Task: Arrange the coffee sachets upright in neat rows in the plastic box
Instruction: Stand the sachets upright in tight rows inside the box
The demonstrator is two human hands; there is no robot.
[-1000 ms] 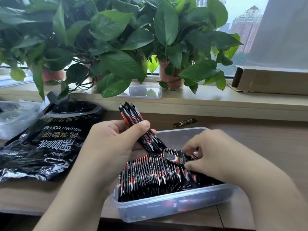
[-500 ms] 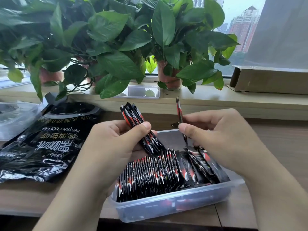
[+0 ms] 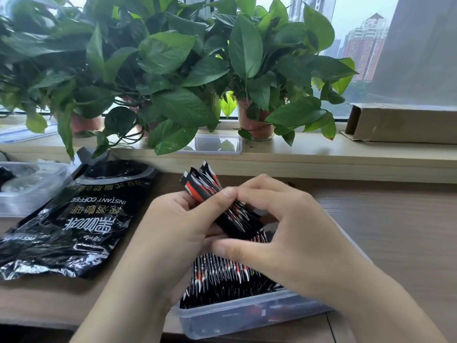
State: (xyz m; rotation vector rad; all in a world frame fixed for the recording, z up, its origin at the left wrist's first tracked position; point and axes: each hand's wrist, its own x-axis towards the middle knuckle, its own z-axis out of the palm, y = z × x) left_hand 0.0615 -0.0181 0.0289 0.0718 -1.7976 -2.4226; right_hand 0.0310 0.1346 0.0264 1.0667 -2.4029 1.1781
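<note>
While the plastic box (image 3: 247,318) is only partly filled, a bundle of coffee sachets (image 3: 223,204) is held above it at the centre of the frame, so that single sachets can be fed down without a reach across the table (image 3: 395,231). The bundle is gripped by the left hand (image 3: 178,233), its thumb pressed across the front and its fingers (image 3: 176,198) curled behind, so the sachets are kept together with their upper ends pointing to the upper left. The right hand (image 3: 291,233) is set against it from the right, forefinger laid on top beside the left thumb and thumb closed under the lower end; the bundle is thus pinched by both hands, probably so that one sachet can be peeled off, though which one cannot be told. In the lower centre a row of sachets (image 3: 222,273) is stood on end in the box, packed close so that each is propped by its neighbour. An opened coffee bag (image 3: 81,219) is left lying at the left
</note>
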